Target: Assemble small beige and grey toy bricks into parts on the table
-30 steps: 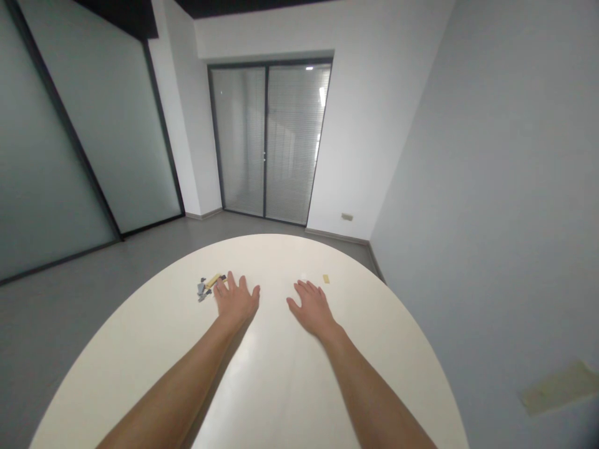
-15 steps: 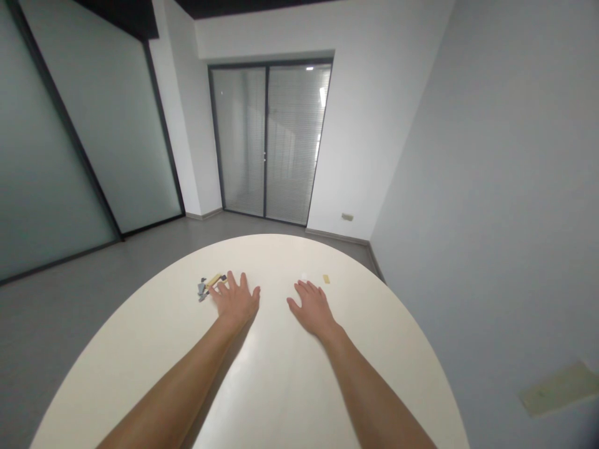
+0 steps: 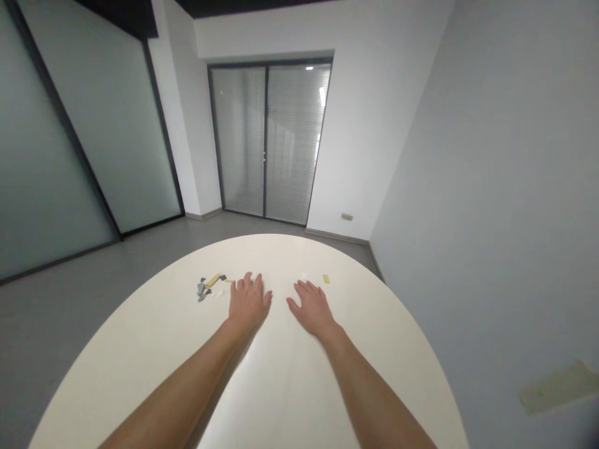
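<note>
My left hand (image 3: 247,303) is over the far middle of the round white table (image 3: 154,349), its fingers apart and nothing held. Just left of it lies a loose cluster of small pieces: a yellow block (image 3: 213,280), grey pieces (image 3: 201,289), a dark piece (image 3: 223,277) and pale white bits (image 3: 219,293). A thin yellow piece (image 3: 228,280) shows close to its fingertips. My right hand (image 3: 313,305) rests palm down on the tabletop, thumb spread. Beyond its fingers is a small white piece (image 3: 304,275), with a flat yellow piece (image 3: 326,279) to the right.
Behind the table stands a glazed door (image 3: 266,143) with blinds. Frosted glass panels (image 3: 98,112) rise at the left, and a plain wall (image 3: 496,187) runs along the right side. The table's curved far edge lies just past the pieces.
My left hand has moved right, off the cluster, uncovering the dark piece and the white bits. My right hand has stayed where it was.
</note>
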### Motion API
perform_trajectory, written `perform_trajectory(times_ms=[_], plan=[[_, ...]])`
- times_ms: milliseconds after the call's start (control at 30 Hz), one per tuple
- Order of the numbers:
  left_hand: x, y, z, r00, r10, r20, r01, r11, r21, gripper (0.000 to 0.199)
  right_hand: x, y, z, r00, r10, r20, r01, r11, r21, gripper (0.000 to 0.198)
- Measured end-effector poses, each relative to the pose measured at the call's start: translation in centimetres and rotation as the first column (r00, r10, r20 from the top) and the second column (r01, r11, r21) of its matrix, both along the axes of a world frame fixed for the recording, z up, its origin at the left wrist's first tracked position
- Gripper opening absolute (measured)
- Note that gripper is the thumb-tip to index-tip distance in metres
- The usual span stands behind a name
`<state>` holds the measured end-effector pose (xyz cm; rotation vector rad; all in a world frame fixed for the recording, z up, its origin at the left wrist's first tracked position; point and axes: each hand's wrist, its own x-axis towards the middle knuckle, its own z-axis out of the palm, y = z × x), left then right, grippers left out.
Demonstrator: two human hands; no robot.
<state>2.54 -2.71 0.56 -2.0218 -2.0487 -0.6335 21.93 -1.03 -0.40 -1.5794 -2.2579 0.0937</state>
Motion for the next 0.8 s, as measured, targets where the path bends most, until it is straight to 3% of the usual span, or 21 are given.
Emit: perform_trajectory(times_ms=[100,267,467,633,700,800], plan=[[0.4,0.2,-0.4,0.98,-0.196,0.042,0.195,0.981,0.018,0.049,0.0,0.0,0.0,1.0,-0.001,0.005,0.001,1.0,0.004,0.052],[0.8,0.2,-0.6,0.889,-0.445,0.108,0.444,0.895,0.04,0.051,0.0,-0.1,0.1,1.0,-0.001,0.004,0.001,1.0,-0.006,0.053],[1.1,-0.4,-0.1,0.743,-0.623,0.244,0.631,0.774,0.053,0.051,-0.1,-0.3,0.4,1.0,-0.006,-0.016,0.006,1.0,-0.008,0.05],[1.3,-0.7,0.6,0.608,-0.712,0.352,0.734,0.673,0.092,0.051,-0.4,-0.6,1.4,0.994,0.09,-0.07,-0.086,0.995,0.058,0.031],[1.2,-0.5,0.5,0.598,-0.712,0.368,0.732,0.672,0.112,0.052,-0.5,-0.8,1.8,0.991,0.102,-0.086,-0.096,0.993,0.064,0.025],[1.1,0.0,0.1,0.643,-0.667,0.377,0.677,0.725,0.128,0.057,-0.6,-1.0,2.2,0.989,0.103,-0.102,-0.097,0.993,0.063,0.022]])
